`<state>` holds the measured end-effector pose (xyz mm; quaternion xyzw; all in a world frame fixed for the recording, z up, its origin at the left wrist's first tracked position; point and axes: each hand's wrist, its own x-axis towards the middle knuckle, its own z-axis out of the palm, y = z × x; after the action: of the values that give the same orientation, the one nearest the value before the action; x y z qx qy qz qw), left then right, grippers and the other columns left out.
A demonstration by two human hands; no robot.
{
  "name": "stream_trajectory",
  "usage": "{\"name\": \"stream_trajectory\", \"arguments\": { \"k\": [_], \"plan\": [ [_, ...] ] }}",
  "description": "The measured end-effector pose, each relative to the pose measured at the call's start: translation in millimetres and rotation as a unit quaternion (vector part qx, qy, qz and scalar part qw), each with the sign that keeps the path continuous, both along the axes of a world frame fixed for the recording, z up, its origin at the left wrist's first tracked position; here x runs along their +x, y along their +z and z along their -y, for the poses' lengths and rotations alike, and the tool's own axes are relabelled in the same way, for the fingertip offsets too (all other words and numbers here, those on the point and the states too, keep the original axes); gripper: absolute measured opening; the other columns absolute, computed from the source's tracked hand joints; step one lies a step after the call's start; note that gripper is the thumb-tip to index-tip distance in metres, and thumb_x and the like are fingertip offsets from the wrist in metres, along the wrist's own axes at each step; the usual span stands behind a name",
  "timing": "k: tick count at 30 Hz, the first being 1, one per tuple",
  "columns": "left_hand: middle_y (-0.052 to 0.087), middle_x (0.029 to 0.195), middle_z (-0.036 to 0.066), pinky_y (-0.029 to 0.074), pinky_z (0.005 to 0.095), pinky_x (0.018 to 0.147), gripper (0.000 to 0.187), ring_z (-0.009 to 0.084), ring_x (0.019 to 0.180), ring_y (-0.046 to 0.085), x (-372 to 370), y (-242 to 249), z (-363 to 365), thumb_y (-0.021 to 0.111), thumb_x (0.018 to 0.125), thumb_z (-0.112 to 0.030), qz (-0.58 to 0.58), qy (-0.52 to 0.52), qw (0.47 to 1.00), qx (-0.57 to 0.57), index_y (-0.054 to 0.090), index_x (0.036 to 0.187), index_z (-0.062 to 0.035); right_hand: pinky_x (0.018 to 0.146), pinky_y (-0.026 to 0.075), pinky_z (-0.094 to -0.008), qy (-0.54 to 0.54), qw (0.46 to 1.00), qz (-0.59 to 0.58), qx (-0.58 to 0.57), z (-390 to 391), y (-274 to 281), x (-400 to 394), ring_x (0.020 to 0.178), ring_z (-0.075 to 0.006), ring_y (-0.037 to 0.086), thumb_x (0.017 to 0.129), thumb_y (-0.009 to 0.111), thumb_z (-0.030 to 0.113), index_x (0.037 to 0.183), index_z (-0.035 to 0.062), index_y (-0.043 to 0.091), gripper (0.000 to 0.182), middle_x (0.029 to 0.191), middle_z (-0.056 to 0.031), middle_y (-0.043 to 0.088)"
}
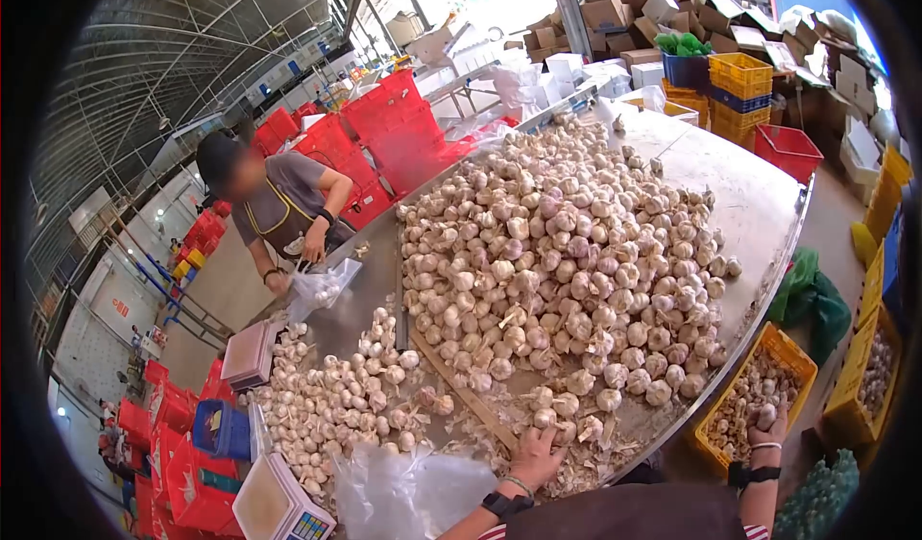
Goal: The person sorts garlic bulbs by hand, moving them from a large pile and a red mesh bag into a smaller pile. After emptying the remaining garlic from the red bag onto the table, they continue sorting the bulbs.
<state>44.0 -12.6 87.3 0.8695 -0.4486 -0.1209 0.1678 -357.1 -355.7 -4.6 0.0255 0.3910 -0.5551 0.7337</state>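
Observation:
A large heap of garlic bulbs covers the metal table in front of me. At the heap's near edge, beside a wooden strip, my left hand has its fingers closed about a garlic bulb. Loose skins lie around that hand. Down on the right, my right hand is over a yellow crate of bulbs and skins, with a garlic bulb at its fingertips. A smaller pile of cleaner bulbs lies left of the strip.
Clear plastic bags lie at the near table edge, by a scale. A second scale stands farther off. Across the table, a co-worker handles a plastic bag. Yellow crates and a green net sack stand right.

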Motion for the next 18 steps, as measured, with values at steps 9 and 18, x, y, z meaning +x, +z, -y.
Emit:
{"name": "stream_trajectory", "arguments": {
  "k": [9, 18],
  "plan": [
    [0.056, 0.097, 0.018, 0.043, 0.0478, 0.083, 0.046, 0.0367, 0.093, 0.056, -9.7, 0.9, 32.7, 0.068, 0.08, -0.038, 0.027, -0.013, 0.999, -0.016, 0.051, 0.106, -0.0044, 0.091, 0.052, -0.0422, 0.303, 0.908, 0.056, -0.285, -69.5, 182.1, 154.2, 0.11, -0.0304, 0.06, 0.074, 0.073, 0.008, 0.12, 0.0009, 0.055, 0.05, 0.116, -0.0181, 0.061],
    [0.062, 0.096, 0.013, 0.049, 0.0364, 0.077, 0.048, 0.0269, 0.086, 0.061, 16.0, 10.5, 34.7, 0.079, 0.075, -0.035, -0.231, 0.098, 0.95, -0.187, 0.057, 0.104, -0.0031, 0.073, 0.057, -0.0326, 0.598, 0.758, 0.058, -0.252, -95.7, 216.1, 232.8, 0.087, -0.0264, 0.067, 0.073, 0.077, 0.021, 0.117, -0.0017, 0.056, 0.054, 0.097, -0.013, 0.067]
  ]
}}
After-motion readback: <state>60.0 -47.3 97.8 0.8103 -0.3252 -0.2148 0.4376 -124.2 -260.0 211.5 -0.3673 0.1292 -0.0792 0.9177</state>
